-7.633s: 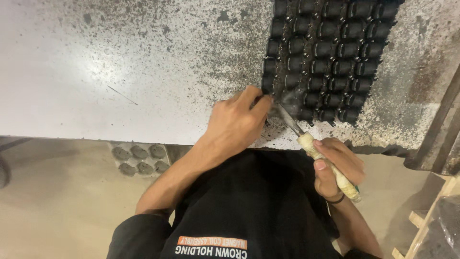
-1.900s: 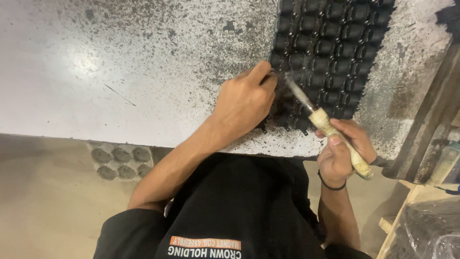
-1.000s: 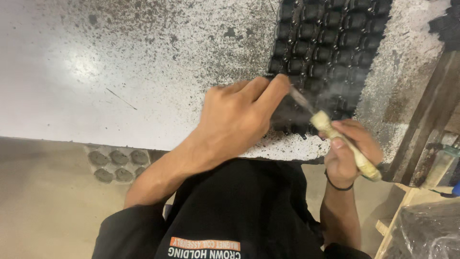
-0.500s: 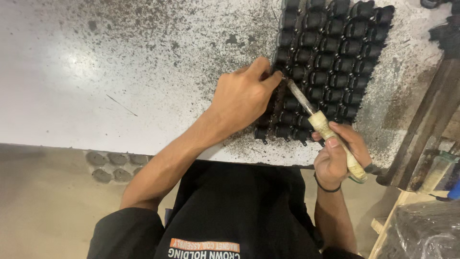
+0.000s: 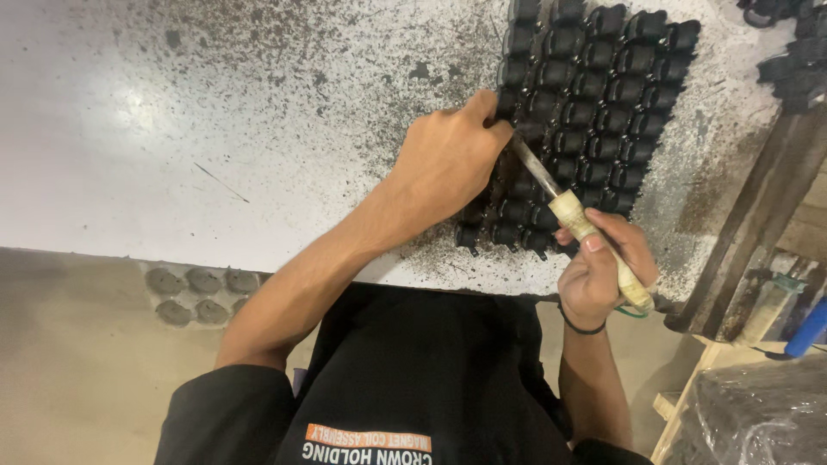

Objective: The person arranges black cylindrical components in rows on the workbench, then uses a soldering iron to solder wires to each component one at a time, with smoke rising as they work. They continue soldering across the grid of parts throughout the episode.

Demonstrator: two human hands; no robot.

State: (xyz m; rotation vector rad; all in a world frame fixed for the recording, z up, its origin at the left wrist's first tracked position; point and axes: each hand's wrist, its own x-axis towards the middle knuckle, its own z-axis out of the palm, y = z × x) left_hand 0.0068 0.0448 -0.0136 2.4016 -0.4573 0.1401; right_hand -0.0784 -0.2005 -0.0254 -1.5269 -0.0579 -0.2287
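Note:
A black moulded sheet of small cups (image 5: 594, 103) lies on a white, soot-speckled table (image 5: 215, 129). My left hand (image 5: 448, 164) presses down on the sheet's left edge, fingers curled over a cup. My right hand (image 5: 603, 267) grips the pale wooden handle of a knife-like tool (image 5: 573, 215). Its metal blade points up and to the left, with the tip under my left fingers at the sheet's edge. The cups beneath my left hand are hidden.
More black moulded pieces (image 5: 792, 52) lie at the table's top right corner. A dark wooden post (image 5: 749, 224) leans at the right edge. Several grey round pieces (image 5: 194, 293) rest on the floor below the table. A plastic-covered bundle (image 5: 758, 413) sits at lower right.
My left hand lifted about a second ago, then came back down on the sheet's left edge. The blade has stayed angled under it, and the view has shifted slightly.

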